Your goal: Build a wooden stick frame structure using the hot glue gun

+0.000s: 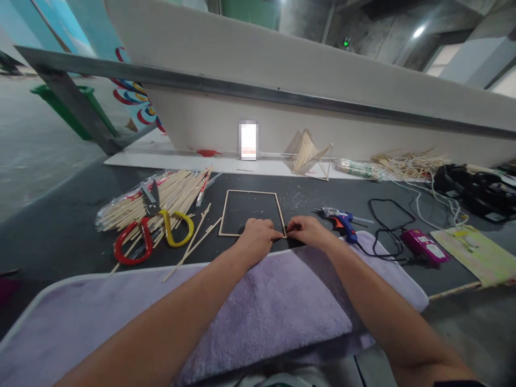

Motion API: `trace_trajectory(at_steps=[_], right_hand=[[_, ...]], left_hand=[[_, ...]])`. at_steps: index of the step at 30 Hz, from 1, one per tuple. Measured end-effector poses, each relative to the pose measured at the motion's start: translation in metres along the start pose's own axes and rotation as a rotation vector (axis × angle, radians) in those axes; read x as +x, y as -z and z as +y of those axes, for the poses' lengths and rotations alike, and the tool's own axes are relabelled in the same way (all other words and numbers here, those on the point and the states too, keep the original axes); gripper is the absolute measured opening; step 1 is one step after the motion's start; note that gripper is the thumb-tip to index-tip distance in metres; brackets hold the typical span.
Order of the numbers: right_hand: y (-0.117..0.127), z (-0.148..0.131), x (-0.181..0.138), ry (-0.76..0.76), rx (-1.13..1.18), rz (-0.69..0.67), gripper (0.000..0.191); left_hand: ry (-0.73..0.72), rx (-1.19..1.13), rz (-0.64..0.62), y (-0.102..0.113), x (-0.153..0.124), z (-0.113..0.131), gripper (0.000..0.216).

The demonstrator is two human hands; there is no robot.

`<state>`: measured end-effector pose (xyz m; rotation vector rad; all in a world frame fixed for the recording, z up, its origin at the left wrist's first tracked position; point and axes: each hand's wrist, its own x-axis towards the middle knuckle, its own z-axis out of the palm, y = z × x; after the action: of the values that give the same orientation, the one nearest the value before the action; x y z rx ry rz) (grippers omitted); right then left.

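A four-sided frame of thin wooden sticks (pixel 223 213) lies flat on the dark tabletop. My left hand (pixel 258 235) rests over its near side, fingers closed on the stick by the near right corner. At that same corner my right hand (pixel 307 230) pinches the frame with thumb and fingertips. The fingertips of both hands almost meet there, and part of the near stick is hidden under my left hand. To the right of my right hand lies a blue glue gun (pixel 342 221). A few loose sticks (pixel 193 243) lie left of the frame.
Scissors with red and yellow handles (pixel 150 231) lie over a bag of sticks (pixel 177 188) at left. A purple towel (pixel 274 306) covers the near edge. Behind stand a phone (pixel 248 142) and a stick model (pixel 306 153); a cable runs to a magenta power box (pixel 425 247).
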<state>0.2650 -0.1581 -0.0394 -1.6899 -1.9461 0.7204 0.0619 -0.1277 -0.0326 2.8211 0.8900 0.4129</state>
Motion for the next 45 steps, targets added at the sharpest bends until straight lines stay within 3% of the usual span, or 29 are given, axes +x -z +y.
trace_trajectory(at_steps=[45], right_hand=[[0.0005,-0.0013,-0.0007,0.005,0.028,-0.008,0.01]], left_hand=[[-0.019,0.044,0.004,-0.0035,0.0009,-0.0008,0.031]])
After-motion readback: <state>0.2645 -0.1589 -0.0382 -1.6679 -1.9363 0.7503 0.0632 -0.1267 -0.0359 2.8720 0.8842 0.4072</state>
